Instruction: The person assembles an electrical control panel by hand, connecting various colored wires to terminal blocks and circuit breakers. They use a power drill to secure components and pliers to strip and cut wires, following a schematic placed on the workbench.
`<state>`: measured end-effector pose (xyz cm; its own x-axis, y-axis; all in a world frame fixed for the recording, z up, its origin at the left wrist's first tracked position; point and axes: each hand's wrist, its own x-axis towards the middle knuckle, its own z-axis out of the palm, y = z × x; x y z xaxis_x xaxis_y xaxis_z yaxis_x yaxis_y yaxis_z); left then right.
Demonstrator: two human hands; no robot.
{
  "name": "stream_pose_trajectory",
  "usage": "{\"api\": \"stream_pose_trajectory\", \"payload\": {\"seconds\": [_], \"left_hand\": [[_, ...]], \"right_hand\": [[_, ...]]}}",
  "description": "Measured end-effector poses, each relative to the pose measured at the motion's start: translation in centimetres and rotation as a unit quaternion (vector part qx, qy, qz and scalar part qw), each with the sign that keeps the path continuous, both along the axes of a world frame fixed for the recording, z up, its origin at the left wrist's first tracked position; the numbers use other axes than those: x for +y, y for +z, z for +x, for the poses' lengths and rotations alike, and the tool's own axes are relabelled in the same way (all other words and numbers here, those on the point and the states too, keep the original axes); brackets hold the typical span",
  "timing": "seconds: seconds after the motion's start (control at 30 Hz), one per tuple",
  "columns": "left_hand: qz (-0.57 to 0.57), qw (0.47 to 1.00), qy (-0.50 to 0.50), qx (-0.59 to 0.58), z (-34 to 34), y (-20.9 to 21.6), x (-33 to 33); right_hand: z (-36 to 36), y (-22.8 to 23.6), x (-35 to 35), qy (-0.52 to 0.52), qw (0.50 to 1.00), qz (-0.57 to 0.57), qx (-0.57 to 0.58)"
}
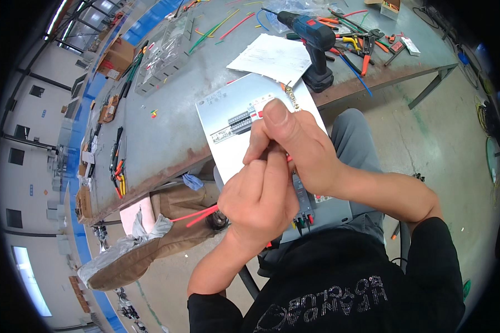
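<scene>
A light grey electrical panel (230, 105) with a row of circuit breakers (240, 121) rests on my lap, leaning against the workbench edge. My left hand (261, 197) is closed around red wires (197, 215) whose ends stick out to the left. My right hand (291, 144) lies over the left one, thumb pointing up, fingers curled and pinching at the same red wire between the hands. Both hands cover the panel's middle. A small brass terminal strip (292, 97) sits at the panel's top right. Coloured wire ends (301, 222) show at the panel's lower edge.
A blue cordless drill (312, 39) stands on the grey workbench (166, 139) beside white paper sheets (272, 55). Pliers and screwdrivers (361, 44) lie at the far right, coloured wire offcuts (216, 28) and a clear plastic enclosure (164, 53) further back. A brown bag (166, 233) sits below the bench.
</scene>
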<state>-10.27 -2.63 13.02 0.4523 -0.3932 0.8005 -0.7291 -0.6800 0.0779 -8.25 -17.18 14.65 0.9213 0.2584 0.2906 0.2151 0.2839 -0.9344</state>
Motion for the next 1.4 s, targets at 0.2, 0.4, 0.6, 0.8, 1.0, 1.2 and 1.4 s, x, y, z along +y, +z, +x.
{"api": "stream_pose_trajectory", "payload": {"seconds": [0.2,0.4,0.6,0.8,1.0,1.2,1.4], "left_hand": [[-0.053,0.997,-0.031,0.053,1.9,-0.4,0.5],[-0.12,0.986,-0.061,0.103,1.2,-0.3,1.5],[-0.118,0.976,-0.112,0.148,0.7,0.1,2.1],[-0.124,0.916,-0.191,0.331,0.5,1.0,3.7],[-0.119,0.853,-0.267,0.432,2.3,2.3,4.0],[-0.212,0.834,-0.288,0.42,4.8,3.6,0.9],[-0.267,0.825,-0.291,0.404,6.1,1.2,-0.6]], "right_hand": [[3.7,-2.1,-1.4,0.058,0.997,-0.019,0.039],[1.2,-1.7,-5.5,0.12,0.992,-0.017,0.023],[-0.5,-1.3,-5.5,0.179,0.977,-0.027,0.115],[-0.3,-1.9,-6.0,0.192,0.974,0.025,0.12],[0.8,2.4,-8.1,0.214,0.968,-0.085,0.103],[1.6,4.8,-8.5,0.083,0.996,-0.023,0.03],[1.1,2.3,-7.7,-0.065,0.985,-0.127,-0.1]]}}
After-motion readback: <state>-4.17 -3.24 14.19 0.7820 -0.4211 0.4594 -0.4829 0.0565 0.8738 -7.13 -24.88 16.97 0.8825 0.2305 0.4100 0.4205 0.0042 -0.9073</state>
